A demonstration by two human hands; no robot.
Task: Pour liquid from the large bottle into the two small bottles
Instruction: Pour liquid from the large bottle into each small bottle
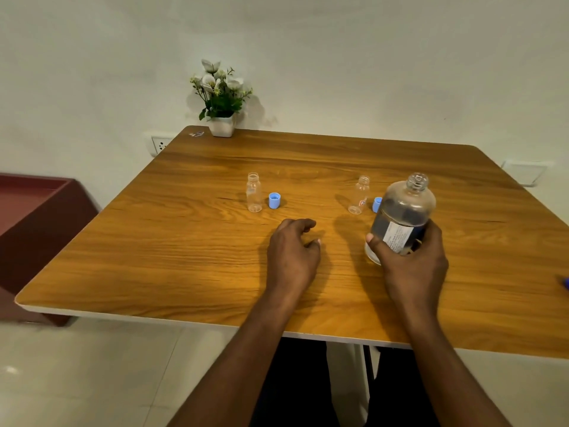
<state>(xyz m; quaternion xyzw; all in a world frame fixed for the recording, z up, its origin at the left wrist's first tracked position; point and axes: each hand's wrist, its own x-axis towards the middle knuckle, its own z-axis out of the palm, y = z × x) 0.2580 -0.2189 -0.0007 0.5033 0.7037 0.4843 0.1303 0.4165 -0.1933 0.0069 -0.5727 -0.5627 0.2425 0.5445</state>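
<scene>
My right hand (412,260) grips the large clear bottle (403,208) around its labelled lower half; the bottle is uncapped, leans slightly and holds liquid. Two small empty clear bottles stand upright and uncapped on the wooden table (184,257): the left small bottle (254,192) and the right small bottle (358,195), the latter just left of the large bottle. A blue cap (274,200) lies beside the left one; a second blue cap (377,204) is partly hidden behind the large bottle. My left hand (294,251) rests on the table with loosely curled fingers, holding nothing.
A white pot of flowers (221,101) stands at the table's far left corner against the wall. A dark red cabinet (37,223) sits left of the table. A small blue object (566,283) shows at the right frame edge.
</scene>
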